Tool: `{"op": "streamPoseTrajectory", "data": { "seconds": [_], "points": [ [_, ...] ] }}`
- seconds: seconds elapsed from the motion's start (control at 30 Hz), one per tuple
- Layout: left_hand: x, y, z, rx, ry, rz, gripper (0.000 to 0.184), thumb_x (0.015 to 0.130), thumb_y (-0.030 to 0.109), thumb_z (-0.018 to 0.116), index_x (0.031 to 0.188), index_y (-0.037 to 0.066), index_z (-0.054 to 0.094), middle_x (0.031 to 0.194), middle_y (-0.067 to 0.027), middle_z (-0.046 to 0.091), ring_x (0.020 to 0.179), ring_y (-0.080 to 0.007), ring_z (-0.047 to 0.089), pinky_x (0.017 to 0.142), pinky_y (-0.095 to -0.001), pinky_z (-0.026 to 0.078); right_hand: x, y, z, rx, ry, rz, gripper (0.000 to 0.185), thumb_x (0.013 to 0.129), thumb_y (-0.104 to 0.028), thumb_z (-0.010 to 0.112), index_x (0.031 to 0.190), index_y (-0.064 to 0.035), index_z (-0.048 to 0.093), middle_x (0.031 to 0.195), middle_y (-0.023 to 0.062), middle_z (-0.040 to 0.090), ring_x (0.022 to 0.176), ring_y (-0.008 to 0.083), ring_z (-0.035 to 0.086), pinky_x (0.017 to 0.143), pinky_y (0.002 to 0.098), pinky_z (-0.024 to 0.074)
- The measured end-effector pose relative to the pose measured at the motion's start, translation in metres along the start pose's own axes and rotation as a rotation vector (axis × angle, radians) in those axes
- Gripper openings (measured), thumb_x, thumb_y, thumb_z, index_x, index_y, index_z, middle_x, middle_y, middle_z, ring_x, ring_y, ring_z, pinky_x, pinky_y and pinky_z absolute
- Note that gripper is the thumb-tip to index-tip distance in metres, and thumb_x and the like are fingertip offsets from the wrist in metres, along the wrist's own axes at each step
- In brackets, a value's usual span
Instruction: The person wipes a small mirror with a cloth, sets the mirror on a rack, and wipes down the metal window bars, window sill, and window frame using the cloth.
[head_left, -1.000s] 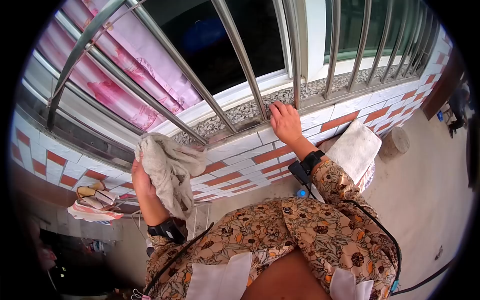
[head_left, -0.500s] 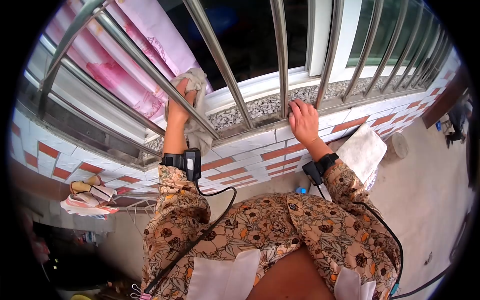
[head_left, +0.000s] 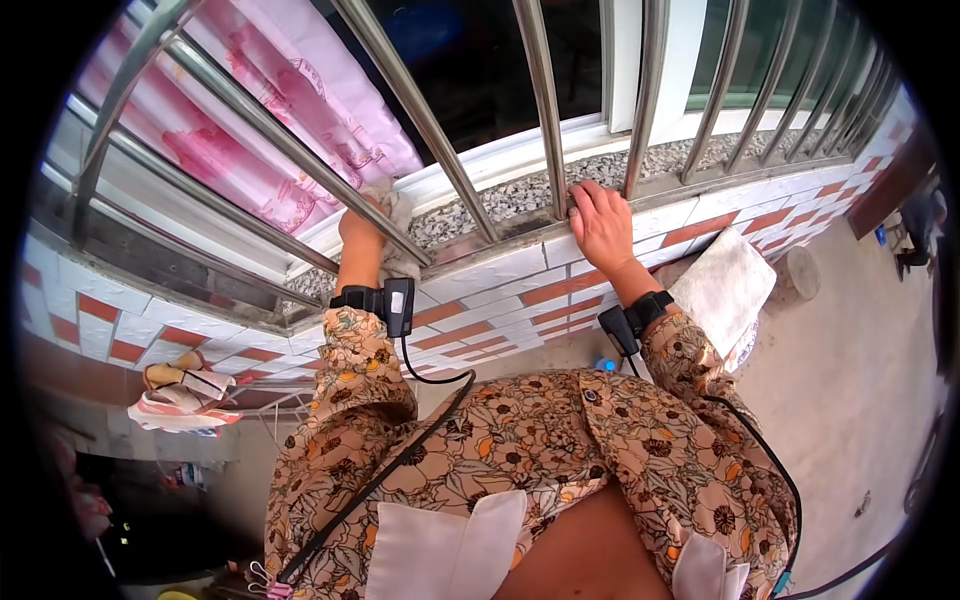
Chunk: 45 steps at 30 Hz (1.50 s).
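My left hand [head_left: 362,232] reaches between the metal window bars [head_left: 420,100] and is closed on a crumpled greyish cloth [head_left: 398,212] at the lower window frame. One bar crosses in front of that hand and hides part of the fingers. Beside the hand hangs a pink patterned curtain [head_left: 270,130] inside the window. My right hand [head_left: 603,232] lies on the outer edge of the speckled stone sill [head_left: 510,200], between two bars, its fingers stretched out and holding nothing.
Below the sill runs a white and red tiled wall [head_left: 510,265]. A pale cloth [head_left: 728,285] lies near a round stone-like block [head_left: 795,277] at the right. Folded textiles [head_left: 185,400] rest on a rack at the left. A person [head_left: 915,225] is at the far right.
My left hand and the cloth have moved down along the window frame, toward the sill. My right hand stays at the sill edge, and the view has shifted slightly.
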<state>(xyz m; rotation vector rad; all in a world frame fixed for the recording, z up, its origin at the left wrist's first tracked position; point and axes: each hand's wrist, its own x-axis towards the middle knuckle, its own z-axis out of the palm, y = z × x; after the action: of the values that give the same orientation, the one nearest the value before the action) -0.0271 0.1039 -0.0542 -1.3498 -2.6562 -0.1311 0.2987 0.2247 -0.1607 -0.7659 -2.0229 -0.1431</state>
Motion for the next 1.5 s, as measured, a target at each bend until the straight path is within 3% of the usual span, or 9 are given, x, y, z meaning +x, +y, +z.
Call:
{"op": "streamPoseTrajectory", "data": {
  "seconds": [0.23, 0.37, 0.57, 0.67, 0.77, 0.9, 1.0, 1.13, 1.5],
  "points": [
    [-0.086, -0.033, -0.002, 0.012, -0.158, 0.138, 0.034, 0.088, 0.031, 0.051, 0.106, 0.003, 0.058, 0.095, -0.0243, 0.062, 0.091, -0.0389, 0.059, 0.081, -0.043, 0.047, 0.001, -0.001, 0.0, 0.013, 0.039, -0.002, 0.03, 0.078, -0.02, 0.059, 0.107, -0.0103, 0.056, 0.108, 0.0023, 0.053, 0.09, 0.0222, 0.05, 0.078, 0.0352, 0.0402],
    [-0.165, -0.018, -0.033, -0.769, -0.291, 0.25, 0.028, 0.087, 0.015, 0.053, 0.11, 0.001, 0.056, 0.096, -0.0156, 0.063, 0.089, -0.0274, 0.059, 0.083, -0.0329, 0.045, 0.002, -0.003, 0.0, 0.098, 0.059, 0.027, 0.03, 0.079, -0.018, 0.06, 0.107, -0.0076, 0.056, 0.108, 0.0061, 0.053, 0.091, 0.0252, 0.05, 0.08, 0.0374, 0.0411],
    [-0.183, 0.05, -0.047, -1.013, -0.373, 0.525, 0.031, 0.087, 0.01, 0.055, 0.116, -0.001, 0.052, 0.117, -0.0092, 0.055, 0.103, -0.0183, 0.053, 0.091, -0.0278, 0.039, -0.014, -0.029, -0.03, 1.003, -0.388, 0.49, 0.058, 0.093, -0.044, 0.046, 0.131, -0.0017, 0.037, 0.127, 0.0147, 0.044, 0.098, 0.0245, 0.056, 0.08, 0.0339, 0.0483],
    [-0.177, 0.074, -0.049, -1.131, -0.374, 0.949, 0.041, 0.089, 0.016, 0.057, 0.125, -0.002, 0.047, 0.13, -0.0103, 0.046, 0.119, -0.0207, 0.044, 0.099, -0.0311, 0.034, -0.03, -0.033, -0.059, 1.3, -0.696, 0.713, 0.071, 0.092, -0.056, 0.036, 0.138, -0.0038, 0.027, 0.137, 0.0155, 0.036, 0.11, 0.0274, 0.051, 0.085, 0.0356, 0.0468],
    [-0.176, 0.101, -0.032, -1.439, -0.654, 0.716, 0.049, 0.089, 0.016, 0.057, 0.131, -0.002, 0.04, 0.13, -0.0092, 0.045, 0.119, -0.0187, 0.044, 0.1, -0.0317, 0.033, -0.043, -0.035, -0.079, 1.833, -0.906, 0.814, 0.081, 0.088, -0.062, 0.037, 0.143, -0.007, 0.016, 0.136, 0.014, 0.039, 0.122, 0.0279, 0.043, 0.091, 0.0365, 0.0424],
    [-0.172, 0.14, 0.003, -1.671, -0.706, 0.576, 0.052, 0.089, 0.009, 0.055, 0.135, -0.002, 0.033, 0.125, -0.007, 0.049, 0.115, -0.0151, 0.046, 0.099, -0.0305, 0.035, -0.07, -0.034, -0.091, 1.617, -0.71, 0.738, 0.084, 0.086, -0.056, 0.049, 0.143, -0.0048, 0.014, 0.132, 0.0131, 0.043, 0.121, 0.0245, 0.043, 0.092, 0.0364, 0.0415],
    [-0.169, 0.166, 0.013, -1.768, -0.692, 0.61, 0.051, 0.089, 0.009, 0.056, 0.134, -0.001, 0.034, 0.123, -0.0074, 0.05, 0.113, -0.0148, 0.048, 0.098, -0.0302, 0.037, -0.085, -0.036, -0.079, 1.474, -0.801, 0.417, 0.081, 0.079, -0.032, 0.07, 0.14, -0.0071, 0.022, 0.123, 0.0115, 0.053, 0.109, 0.0209, 0.052, 0.09, 0.0338, 0.0418],
    [-0.17, 0.177, 0.004, -1.94, -0.727, 0.574, 0.046, 0.091, 0.011, 0.054, 0.132, 0.002, 0.035, 0.124, -0.0112, 0.051, 0.112, -0.0194, 0.051, 0.097, -0.0344, 0.04, -0.126, -0.038, -0.064, 1.077, -0.78, 0.517, 0.054, 0.08, -0.025, 0.069, 0.125, -0.0052, 0.048, 0.101, 0.0095, 0.064, 0.094, 0.0155, 0.058, 0.085, 0.0323, 0.0437],
    [-0.19, 0.185, 0.017, -1.954, -1.221, 0.727, 0.045, 0.098, 0.024, 0.035, 0.139, 0.007, 0.028, 0.137, -0.0128, 0.04, 0.123, -0.0327, 0.044, 0.101, -0.0479, 0.038, -0.154, -0.056, -0.177, 1.305, -0.522, 0.721, 0.063, 0.086, -0.04, 0.06, 0.132, -0.0012, 0.042, 0.12, 0.0074, 0.053, 0.106, 0.0131, 0.048, 0.091, 0.0301, 0.0382]
  ]
}}
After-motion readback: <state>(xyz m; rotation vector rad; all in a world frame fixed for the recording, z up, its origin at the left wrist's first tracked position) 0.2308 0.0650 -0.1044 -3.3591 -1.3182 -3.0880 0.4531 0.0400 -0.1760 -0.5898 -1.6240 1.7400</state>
